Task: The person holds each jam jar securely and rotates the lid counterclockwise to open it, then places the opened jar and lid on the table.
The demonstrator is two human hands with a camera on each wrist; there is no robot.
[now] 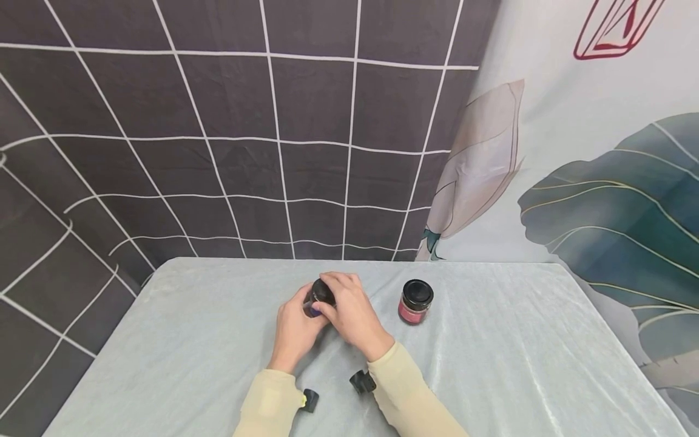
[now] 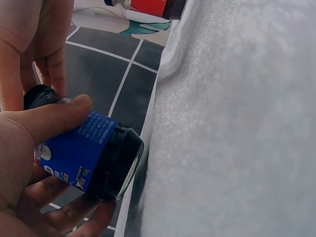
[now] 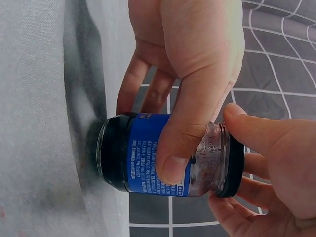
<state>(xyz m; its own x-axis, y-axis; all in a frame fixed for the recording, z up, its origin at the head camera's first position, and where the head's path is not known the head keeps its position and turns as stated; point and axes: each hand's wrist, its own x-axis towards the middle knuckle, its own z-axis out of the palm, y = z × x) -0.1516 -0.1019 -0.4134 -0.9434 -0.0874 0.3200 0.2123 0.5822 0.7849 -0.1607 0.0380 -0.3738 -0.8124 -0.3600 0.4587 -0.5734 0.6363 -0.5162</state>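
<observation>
A glass jar [image 3: 136,155] with a blue label and dark contents is held between both hands. My left hand [image 1: 295,331] grips its body, the thumb [image 3: 177,153] lying across the label. My right hand [image 1: 355,312] has its fingers and thumb around the black lid [image 3: 233,165] at the top. Reddish-brown residue coats the glass just under that lid. In the left wrist view the jar [image 2: 74,153] is tilted, its base close over the cloth. From the head view, the hands hide most of the jar.
To the right of the hands stands a second jar [image 1: 415,303] with a black lid and a reddish-pink label. A pale grey cloth [image 1: 491,352] covers the table. Behind it hangs a dark grid-patterned curtain [image 1: 311,176], with a leaf-printed one at right. Small black cameras [image 1: 310,400] sit at the wrists.
</observation>
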